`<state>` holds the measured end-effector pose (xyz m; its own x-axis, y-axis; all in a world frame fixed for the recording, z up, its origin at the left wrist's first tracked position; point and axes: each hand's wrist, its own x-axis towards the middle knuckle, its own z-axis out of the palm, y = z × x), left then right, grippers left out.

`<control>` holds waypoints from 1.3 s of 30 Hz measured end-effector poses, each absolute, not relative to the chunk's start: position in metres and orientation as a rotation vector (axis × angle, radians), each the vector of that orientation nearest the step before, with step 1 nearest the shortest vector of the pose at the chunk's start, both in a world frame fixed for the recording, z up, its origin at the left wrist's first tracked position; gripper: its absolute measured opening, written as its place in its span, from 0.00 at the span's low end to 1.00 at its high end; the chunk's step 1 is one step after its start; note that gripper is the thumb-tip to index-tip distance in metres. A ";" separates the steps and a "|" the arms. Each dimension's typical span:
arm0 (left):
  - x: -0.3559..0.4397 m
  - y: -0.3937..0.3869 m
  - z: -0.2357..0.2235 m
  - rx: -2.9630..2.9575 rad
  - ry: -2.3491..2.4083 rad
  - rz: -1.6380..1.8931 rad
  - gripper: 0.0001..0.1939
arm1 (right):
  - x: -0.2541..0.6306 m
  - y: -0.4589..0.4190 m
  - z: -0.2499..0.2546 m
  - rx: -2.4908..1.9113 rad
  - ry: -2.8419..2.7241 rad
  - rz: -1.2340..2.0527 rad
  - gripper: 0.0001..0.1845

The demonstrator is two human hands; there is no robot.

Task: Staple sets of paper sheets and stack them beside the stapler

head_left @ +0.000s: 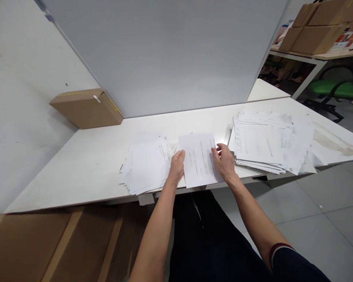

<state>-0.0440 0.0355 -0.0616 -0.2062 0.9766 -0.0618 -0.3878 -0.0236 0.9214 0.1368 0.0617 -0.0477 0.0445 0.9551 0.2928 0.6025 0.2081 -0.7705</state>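
Observation:
Between my two hands is a printed sheet of paper [197,162], held over the front part of the white table. My left hand [177,164] pinches its left edge, thumb on top. On the opposite edge, my right hand [224,160] grips the sheet with thumb and curled fingers. A loose stack of papers [148,164] lies just left of my left hand, its sheets unevenly fanned. Beyond my right hand sits a larger, messier paper pile [259,143], with printed sheets spreading to the right.
A closed cardboard box [86,109] stands at the table's back left, by the wall. A grey panel [170,58] rises along the back of the white table [97,156]. Large cartons [55,243] are below left. A green chair [335,89] is at far right.

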 end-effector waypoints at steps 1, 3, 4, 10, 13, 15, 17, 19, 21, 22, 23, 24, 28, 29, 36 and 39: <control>-0.044 0.035 -0.061 0.784 1.062 1.509 0.19 | 0.139 0.062 -0.048 -1.476 -1.600 0.607 0.27; -0.044 0.035 -0.059 0.791 1.048 1.504 0.19 | 0.143 0.064 -0.049 -1.441 -1.510 0.844 0.30; -0.044 0.034 -0.058 0.796 1.040 1.505 0.19 | 0.144 0.065 -0.050 -1.393 -1.480 1.001 0.29; -0.047 0.036 -0.064 0.890 1.079 1.567 0.17 | 0.145 0.065 -0.046 -1.071 -1.354 1.498 0.18; -0.048 0.037 -0.063 1.014 1.205 1.637 0.16 | 0.144 0.062 -0.034 -1.013 -1.334 1.338 0.17; -0.047 0.036 -0.055 1.092 1.278 1.700 0.15 | 0.144 0.061 -0.024 -0.962 -1.346 1.253 0.18; -0.046 0.032 -0.041 1.150 1.307 1.791 0.15 | 0.145 0.060 -0.013 -0.917 -1.369 1.171 0.18; -0.043 0.027 -0.026 1.196 1.301 1.863 0.14 | 0.146 0.060 -0.007 -0.880 -1.388 1.096 0.18; -0.041 0.022 -0.017 1.217 1.288 1.901 0.14 | 0.147 0.060 -0.007 -0.850 -1.397 1.066 0.18; -0.039 0.019 -0.016 1.223 1.290 1.903 0.14 | 0.147 0.060 -0.010 -0.840 -1.402 1.076 0.18; -0.038 0.018 -0.017 1.230 1.297 1.894 0.15 | 0.147 0.060 -0.013 -0.831 -1.406 1.099 0.19; -0.038 0.016 -0.019 1.238 1.308 1.879 0.16 | 0.146 0.060 -0.018 -0.824 -1.409 1.129 0.19; -0.035 0.016 -0.032 1.297 1.338 1.834 0.20 | 0.144 0.062 -0.033 -0.779 -1.415 1.190 0.18; -0.034 0.017 -0.033 1.301 1.338 1.835 0.20 | 0.144 0.062 -0.034 -0.765 -1.422 1.181 0.17; -0.032 0.028 -0.042 1.047 1.173 1.888 0.17 | 0.159 0.055 0.022 -0.985 -1.752 0.694 0.10; -0.038 0.032 -0.053 0.811 1.160 2.011 0.19 | 0.165 0.040 0.062 -1.097 -2.129 0.278 0.08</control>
